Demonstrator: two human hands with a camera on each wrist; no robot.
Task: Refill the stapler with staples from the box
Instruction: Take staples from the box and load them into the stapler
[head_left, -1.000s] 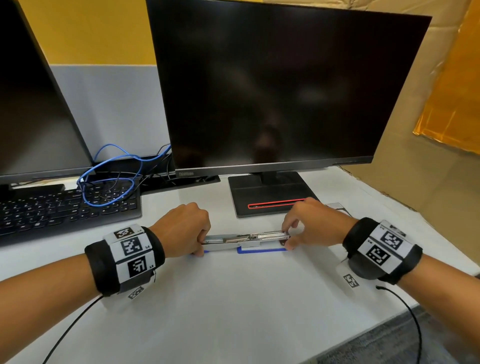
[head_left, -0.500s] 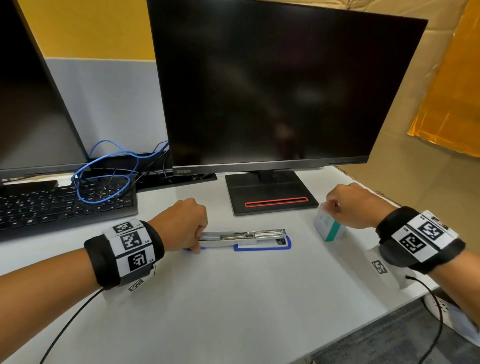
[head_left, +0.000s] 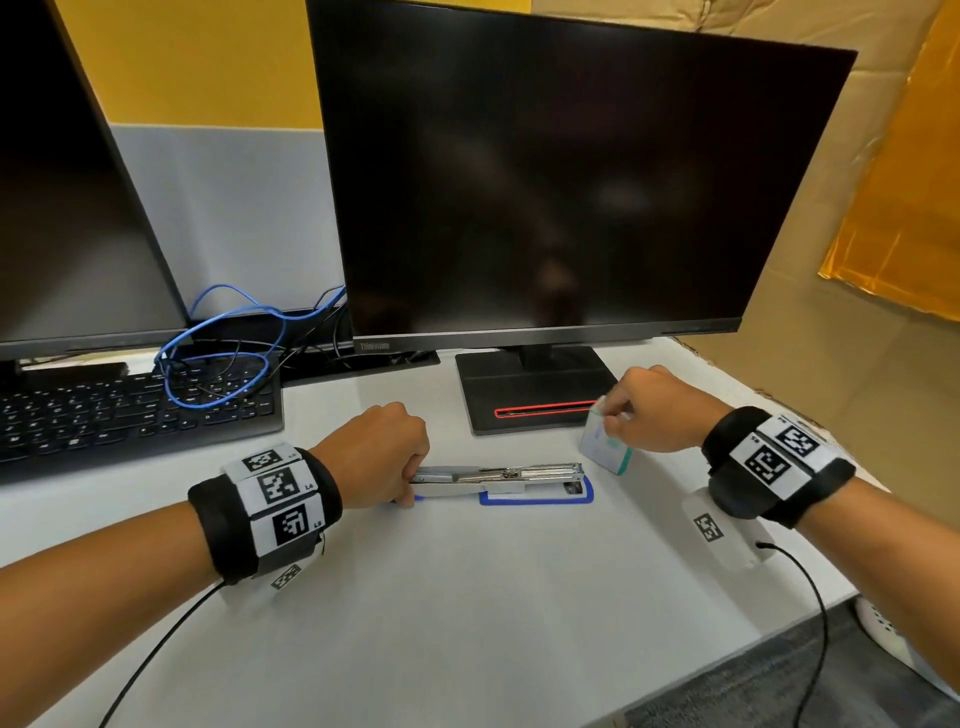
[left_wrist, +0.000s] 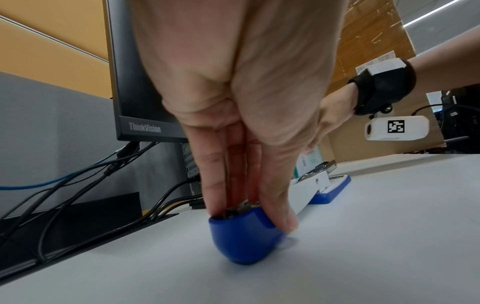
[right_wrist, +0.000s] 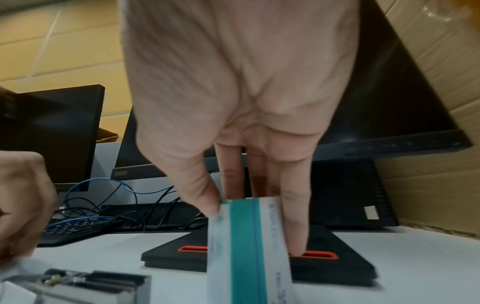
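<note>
The blue and white stapler (head_left: 498, 480) lies opened flat on the white desk, its metal magazine facing up. My left hand (head_left: 382, 454) grips its rear blue end (left_wrist: 241, 236) with thumb and fingers. Right of the stapler's front, my right hand (head_left: 649, 410) pinches the small white and teal staple box (head_left: 605, 444) between thumb and fingers and holds it tilted just above the desk. The same box (right_wrist: 249, 246) fills the lower middle of the right wrist view, next to the stapler's front (right_wrist: 85, 286).
A black monitor (head_left: 561, 182) on a flat stand (head_left: 530, 395) rises directly behind the hands. A black keyboard (head_left: 130, 410) with a blue cable (head_left: 218, 364) lies at the back left. The desk's right edge (head_left: 779, 623) runs near my right wrist.
My right hand left the stapler's front, went right to the staple box, and has brought it back towards the stapler. The left hand stays on the stapler's rear.
</note>
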